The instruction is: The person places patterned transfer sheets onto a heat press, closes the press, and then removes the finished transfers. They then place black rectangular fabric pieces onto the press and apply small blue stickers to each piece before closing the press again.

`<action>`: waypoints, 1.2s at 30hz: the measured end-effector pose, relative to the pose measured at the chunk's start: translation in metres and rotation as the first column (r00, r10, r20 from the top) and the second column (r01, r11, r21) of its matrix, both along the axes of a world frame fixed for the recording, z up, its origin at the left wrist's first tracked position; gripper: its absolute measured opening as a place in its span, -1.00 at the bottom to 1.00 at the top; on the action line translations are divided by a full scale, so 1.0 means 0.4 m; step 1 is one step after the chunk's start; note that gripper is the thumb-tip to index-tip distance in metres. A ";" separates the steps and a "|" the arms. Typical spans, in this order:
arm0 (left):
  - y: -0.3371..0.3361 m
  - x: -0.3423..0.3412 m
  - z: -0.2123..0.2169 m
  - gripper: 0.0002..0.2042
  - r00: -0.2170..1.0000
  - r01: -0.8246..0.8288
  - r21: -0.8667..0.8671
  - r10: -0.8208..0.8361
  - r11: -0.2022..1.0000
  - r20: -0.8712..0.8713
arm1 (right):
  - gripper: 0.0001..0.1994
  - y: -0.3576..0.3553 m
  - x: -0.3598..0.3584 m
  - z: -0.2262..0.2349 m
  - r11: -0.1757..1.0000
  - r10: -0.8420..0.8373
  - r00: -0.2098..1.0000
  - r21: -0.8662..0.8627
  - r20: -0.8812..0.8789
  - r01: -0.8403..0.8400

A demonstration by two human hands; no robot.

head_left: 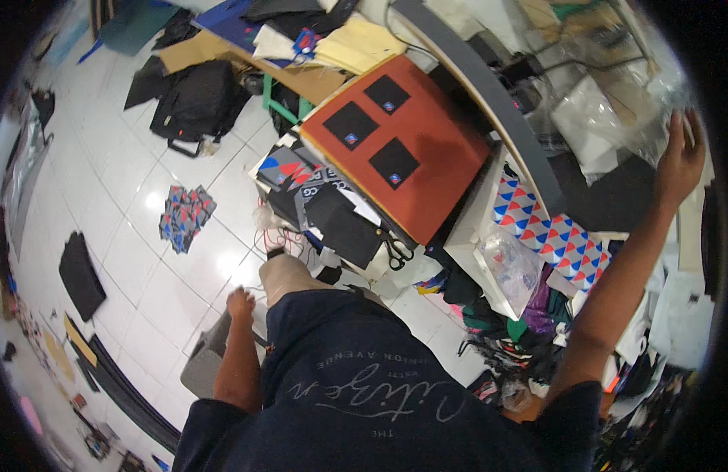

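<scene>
Beside the grey stool [203, 363], the left hand [240, 303] rests on its edge, fingers curled loosely, grasping nothing. Beyond the stool lies the red board [427, 169] with black squares. Farther right of the board, the right hand [680, 161] reaches up, fingers spread against clear plastic bags [608, 118], the nearer hand to them.

A cluttered fabric printing workshop: a red heat-press pad [403, 145] carrying black fabric squares [394, 163], scissors [395, 252], patterned cloth scraps [184, 215] on white floor tiles [128, 197], heaps of textiles [513, 330] below the bench
</scene>
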State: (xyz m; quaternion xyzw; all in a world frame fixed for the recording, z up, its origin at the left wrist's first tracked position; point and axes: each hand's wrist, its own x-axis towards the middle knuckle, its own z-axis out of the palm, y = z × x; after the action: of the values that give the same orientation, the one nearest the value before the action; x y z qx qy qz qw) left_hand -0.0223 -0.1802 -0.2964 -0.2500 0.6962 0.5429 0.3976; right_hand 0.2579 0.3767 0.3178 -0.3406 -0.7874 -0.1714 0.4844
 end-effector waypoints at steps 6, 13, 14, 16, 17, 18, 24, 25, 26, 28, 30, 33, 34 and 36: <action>-0.081 -0.040 0.071 -0.87 0.951 0.297 -0.229 -0.266 0.927 0.156 | -0.80 -0.311 0.272 -0.388 0.971 -0.188 0.769 -0.232 -0.611 0.054; 0.051 -0.369 0.104 -0.92 0.767 0.636 -0.069 -0.639 0.769 -0.051 | -0.79 -0.550 0.210 -0.966 0.550 -0.563 0.372 -0.670 -0.738 -0.498; 0.095 -0.376 0.164 -0.91 0.739 0.650 -0.096 -0.656 0.754 -0.151 | -0.79 -0.545 0.168 -0.992 0.496 -0.540 0.423 -0.681 -0.728 -0.539; 0.160 -0.408 0.231 -0.84 0.667 0.686 -0.188 -0.711 0.703 -0.222 | -0.77 -0.508 0.105 -1.041 0.436 -0.518 0.362 -0.603 -0.775 -0.668; 0.189 -0.404 0.269 -0.84 0.644 0.698 -0.215 -0.731 0.683 -0.226 | -0.74 -0.479 0.078 -1.051 0.433 -0.545 0.369 -0.630 -0.753 -0.645; 0.209 -0.406 0.297 -0.84 0.625 0.704 -0.242 -0.744 0.668 -0.234 | -0.71 -0.442 0.055 -1.059 0.426 -0.567 0.378 -0.653 -0.732 -0.626; 0.219 -0.298 0.305 -0.77 0.580 0.759 -0.218 -0.789 0.614 -0.204 | -0.59 -0.197 0.008 -1.195 0.333 -0.728 0.265 -0.664 -0.632 -0.670; 0.174 -0.315 0.288 -0.76 0.489 0.835 -0.163 -0.844 0.526 -0.219 | -0.57 -0.172 -0.009 -1.199 0.321 -0.750 0.214 -0.627 -0.626 -0.710; 0.237 -0.205 0.317 -0.75 0.537 0.801 -0.255 -0.838 0.542 -0.094 | -0.55 -0.136 0.024 -1.234 0.338 -0.776 0.169 -0.627 -0.608 -0.702; 0.233 -0.118 0.404 -0.76 0.349 0.875 -0.322 -0.932 0.361 -0.096 | -0.52 -0.082 0.025 -1.289 0.326 -0.818 0.078 -0.570 -0.570 -0.754; 0.233 -0.107 0.409 -0.69 0.103 0.944 -0.309 -0.992 0.121 -0.073 | -0.49 -0.012 0.061 -1.370 0.292 -0.832 0.168 -0.673 -0.529 -0.679; 0.153 -0.078 0.437 -0.61 0.295 0.878 -0.381 -0.954 0.290 -0.047 | -0.45 0.020 0.011 -1.270 0.229 -0.898 0.039 -0.539 -0.439 -0.811; 0.145 -0.073 0.441 -0.60 0.276 0.859 -0.443 -0.961 0.256 -0.021 | -0.44 0.033 0.026 -1.218 0.250 -0.920 -0.067 -0.449 -0.385 -0.857; 0.160 -0.065 0.476 -0.59 0.198 0.864 -0.461 -0.978 0.203 -0.061 | -0.36 0.109 0.005 -1.329 0.453 -0.845 -0.104 -0.598 -0.525 -0.661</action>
State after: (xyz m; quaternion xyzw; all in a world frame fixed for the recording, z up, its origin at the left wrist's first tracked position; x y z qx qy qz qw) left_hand -0.0481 -0.1163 -0.1060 0.2635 0.8372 0.0965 0.4694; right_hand 0.2600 0.4203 -0.2140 -0.6047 -0.0347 0.5280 0.5953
